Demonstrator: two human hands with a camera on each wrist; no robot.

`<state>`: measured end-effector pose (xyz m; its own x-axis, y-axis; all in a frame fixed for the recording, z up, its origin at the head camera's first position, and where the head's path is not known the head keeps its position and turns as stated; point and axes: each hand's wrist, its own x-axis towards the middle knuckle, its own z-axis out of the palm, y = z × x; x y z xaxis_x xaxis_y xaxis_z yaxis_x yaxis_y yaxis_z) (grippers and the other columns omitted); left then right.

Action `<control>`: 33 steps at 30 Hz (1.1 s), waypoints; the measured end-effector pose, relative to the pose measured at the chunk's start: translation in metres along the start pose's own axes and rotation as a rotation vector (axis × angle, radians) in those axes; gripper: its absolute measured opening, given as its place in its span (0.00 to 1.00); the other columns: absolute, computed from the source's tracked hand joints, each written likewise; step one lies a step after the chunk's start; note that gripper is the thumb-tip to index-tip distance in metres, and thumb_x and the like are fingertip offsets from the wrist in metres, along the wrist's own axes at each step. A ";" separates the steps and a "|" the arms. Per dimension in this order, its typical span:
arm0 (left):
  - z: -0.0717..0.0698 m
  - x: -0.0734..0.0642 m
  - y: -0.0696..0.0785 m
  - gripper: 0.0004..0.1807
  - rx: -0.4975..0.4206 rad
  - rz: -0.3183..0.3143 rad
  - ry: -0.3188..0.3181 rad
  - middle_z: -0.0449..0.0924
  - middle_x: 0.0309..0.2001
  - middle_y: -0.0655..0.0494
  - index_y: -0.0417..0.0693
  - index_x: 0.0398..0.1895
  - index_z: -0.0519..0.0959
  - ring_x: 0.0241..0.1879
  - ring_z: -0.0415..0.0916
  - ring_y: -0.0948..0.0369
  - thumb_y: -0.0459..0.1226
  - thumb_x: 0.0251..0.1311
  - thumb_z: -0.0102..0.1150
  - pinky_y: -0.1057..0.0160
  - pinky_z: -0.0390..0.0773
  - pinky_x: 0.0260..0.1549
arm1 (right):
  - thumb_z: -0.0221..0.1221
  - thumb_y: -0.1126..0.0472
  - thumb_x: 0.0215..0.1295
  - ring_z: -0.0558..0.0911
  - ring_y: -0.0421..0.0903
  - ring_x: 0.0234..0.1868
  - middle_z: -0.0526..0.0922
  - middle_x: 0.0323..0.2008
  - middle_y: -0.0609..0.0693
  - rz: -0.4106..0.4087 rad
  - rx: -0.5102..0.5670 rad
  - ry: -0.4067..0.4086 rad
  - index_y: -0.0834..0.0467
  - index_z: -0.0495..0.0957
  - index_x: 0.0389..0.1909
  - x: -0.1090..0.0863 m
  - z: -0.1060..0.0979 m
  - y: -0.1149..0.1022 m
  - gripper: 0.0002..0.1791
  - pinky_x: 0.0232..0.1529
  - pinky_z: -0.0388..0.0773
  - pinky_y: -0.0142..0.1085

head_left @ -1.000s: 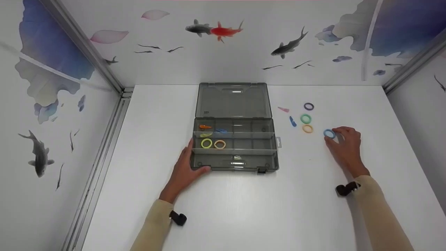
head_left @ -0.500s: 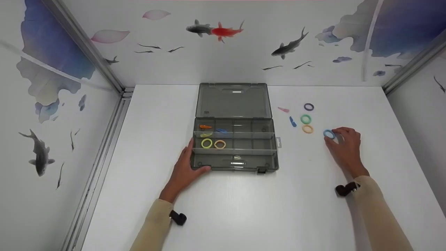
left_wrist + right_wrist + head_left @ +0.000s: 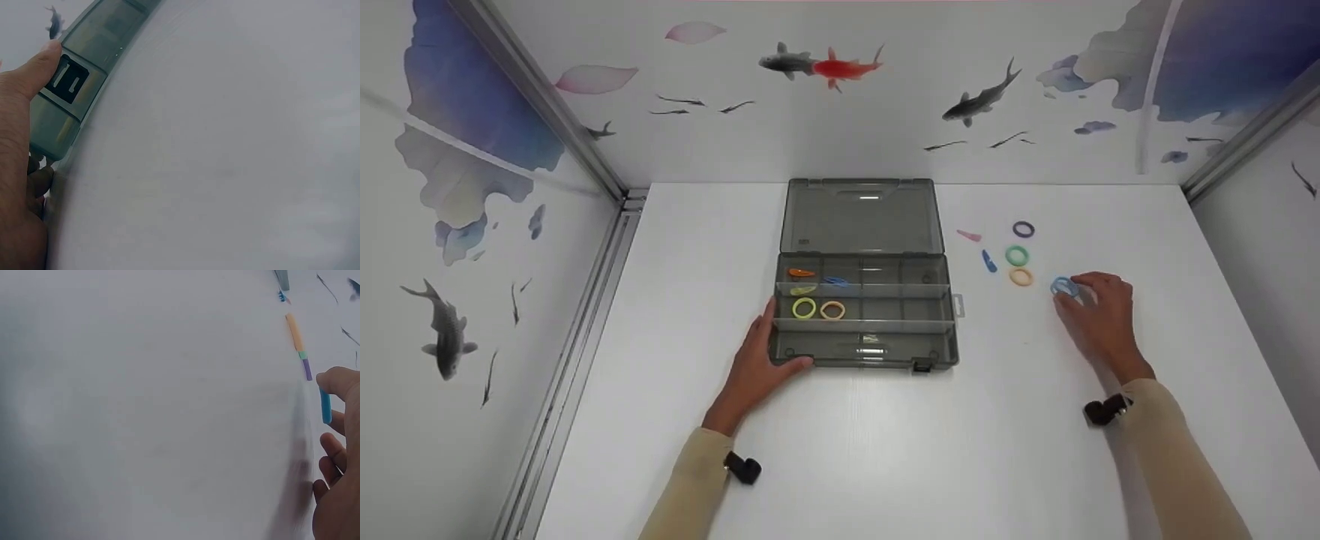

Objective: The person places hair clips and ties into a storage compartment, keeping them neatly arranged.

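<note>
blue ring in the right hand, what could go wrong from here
The blue ring may slip, since the right hand pinches it with fingertips only. Moved low toward the open box, it could nudge the orange ring lying nearby. The left hand grips the box's near left corner, so a push could shift it.

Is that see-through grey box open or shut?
Open. The box has its lid folded back on the far side, leaving the inside uncovered.

The person's long sleeves (image 3: 1177, 457) were plain beige; beside the cuffs (image 3: 1146, 391) of these sleeves sat small, black, rounded wrist devices (image 3: 1104, 411).
</note>
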<state>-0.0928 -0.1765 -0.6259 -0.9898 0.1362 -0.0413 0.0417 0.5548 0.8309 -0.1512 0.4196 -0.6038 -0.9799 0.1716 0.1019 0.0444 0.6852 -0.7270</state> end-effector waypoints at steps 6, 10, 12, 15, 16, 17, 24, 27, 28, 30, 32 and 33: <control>0.000 0.000 0.001 0.69 0.004 -0.009 0.000 0.50 0.89 0.41 0.68 0.93 0.42 0.87 0.44 0.37 0.69 0.58 0.77 0.27 0.55 0.79 | 0.70 0.62 0.75 0.66 0.64 0.68 0.75 0.62 0.68 -0.093 -0.010 0.017 0.70 0.83 0.60 -0.001 0.004 -0.010 0.20 0.67 0.62 0.59; 0.000 0.000 0.000 0.69 0.002 -0.014 -0.003 0.50 0.89 0.41 0.68 0.93 0.42 0.88 0.44 0.38 0.68 0.58 0.77 0.28 0.54 0.79 | 0.73 0.65 0.72 0.67 0.65 0.67 0.77 0.61 0.68 -0.138 0.017 0.026 0.71 0.84 0.58 0.000 0.008 -0.018 0.19 0.65 0.62 0.58; 0.001 0.001 -0.001 0.69 0.001 -0.016 -0.004 0.49 0.89 0.41 0.68 0.93 0.42 0.88 0.44 0.38 0.68 0.58 0.77 0.29 0.54 0.80 | 0.73 0.66 0.71 0.67 0.65 0.67 0.77 0.61 0.68 -0.154 0.024 0.021 0.71 0.84 0.58 0.000 0.010 -0.023 0.19 0.66 0.63 0.59; 0.001 0.002 -0.002 0.69 -0.004 -0.015 -0.007 0.49 0.89 0.41 0.69 0.93 0.42 0.88 0.44 0.37 0.67 0.59 0.77 0.28 0.54 0.80 | 0.73 0.67 0.71 0.67 0.66 0.68 0.76 0.62 0.68 -0.166 0.014 0.003 0.70 0.84 0.59 -0.002 0.014 -0.032 0.19 0.67 0.64 0.61; 0.001 0.002 -0.003 0.69 -0.004 -0.014 -0.007 0.49 0.89 0.41 0.69 0.93 0.42 0.87 0.44 0.37 0.68 0.59 0.77 0.28 0.54 0.80 | 0.73 0.67 0.71 0.67 0.65 0.69 0.76 0.62 0.67 -0.165 0.010 -0.004 0.69 0.84 0.59 -0.002 0.015 -0.036 0.19 0.67 0.64 0.61; 0.001 0.002 -0.003 0.69 -0.003 -0.013 -0.006 0.49 0.89 0.41 0.69 0.93 0.42 0.87 0.44 0.37 0.68 0.59 0.77 0.28 0.54 0.79 | 0.73 0.67 0.71 0.67 0.65 0.69 0.76 0.63 0.67 -0.167 0.009 -0.011 0.69 0.84 0.59 -0.003 0.017 -0.038 0.19 0.68 0.64 0.60; 0.001 0.002 -0.002 0.69 -0.010 -0.004 -0.003 0.50 0.89 0.40 0.68 0.93 0.42 0.87 0.46 0.38 0.70 0.57 0.76 0.29 0.55 0.79 | 0.75 0.69 0.68 0.68 0.63 0.69 0.77 0.62 0.65 -0.236 0.027 -0.026 0.67 0.86 0.58 -0.003 0.028 -0.054 0.19 0.68 0.64 0.58; 0.001 0.002 -0.002 0.70 -0.008 -0.002 -0.003 0.49 0.89 0.41 0.67 0.93 0.42 0.87 0.46 0.38 0.70 0.58 0.77 0.29 0.55 0.80 | 0.76 0.71 0.66 0.69 0.62 0.67 0.79 0.62 0.65 -0.284 0.038 -0.029 0.67 0.86 0.57 -0.003 0.034 -0.060 0.19 0.67 0.64 0.56; 0.001 0.002 -0.002 0.70 -0.005 -0.001 -0.003 0.49 0.89 0.40 0.66 0.93 0.42 0.87 0.46 0.38 0.69 0.58 0.77 0.29 0.55 0.80 | 0.76 0.71 0.65 0.70 0.63 0.67 0.79 0.61 0.65 -0.307 0.043 -0.031 0.67 0.87 0.57 -0.003 0.036 -0.063 0.19 0.66 0.64 0.56; 0.001 0.002 -0.001 0.70 0.003 0.003 -0.001 0.49 0.89 0.39 0.64 0.93 0.42 0.87 0.46 0.37 0.68 0.59 0.77 0.29 0.55 0.79 | 0.77 0.72 0.64 0.70 0.63 0.66 0.79 0.61 0.66 -0.347 0.044 -0.039 0.68 0.87 0.56 -0.002 0.040 -0.067 0.20 0.67 0.63 0.56; 0.001 0.002 -0.001 0.69 0.008 0.009 0.002 0.50 0.88 0.39 0.62 0.93 0.42 0.87 0.46 0.36 0.66 0.59 0.78 0.29 0.55 0.79 | 0.77 0.72 0.63 0.70 0.63 0.66 0.79 0.60 0.66 -0.371 0.049 -0.051 0.68 0.87 0.55 -0.002 0.043 -0.073 0.20 0.67 0.63 0.56; 0.001 0.002 -0.001 0.69 0.010 0.012 0.003 0.50 0.88 0.38 0.61 0.93 0.43 0.87 0.46 0.36 0.65 0.60 0.78 0.29 0.55 0.79 | 0.77 0.72 0.63 0.70 0.63 0.66 0.79 0.60 0.67 -0.382 0.053 -0.057 0.68 0.87 0.55 -0.002 0.045 -0.075 0.20 0.67 0.63 0.56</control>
<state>-0.0950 -0.1760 -0.6275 -0.9896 0.1405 -0.0300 0.0547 0.5611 0.8259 -0.1616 0.3362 -0.5796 -0.9331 -0.1294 0.3354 -0.3345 0.6547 -0.6779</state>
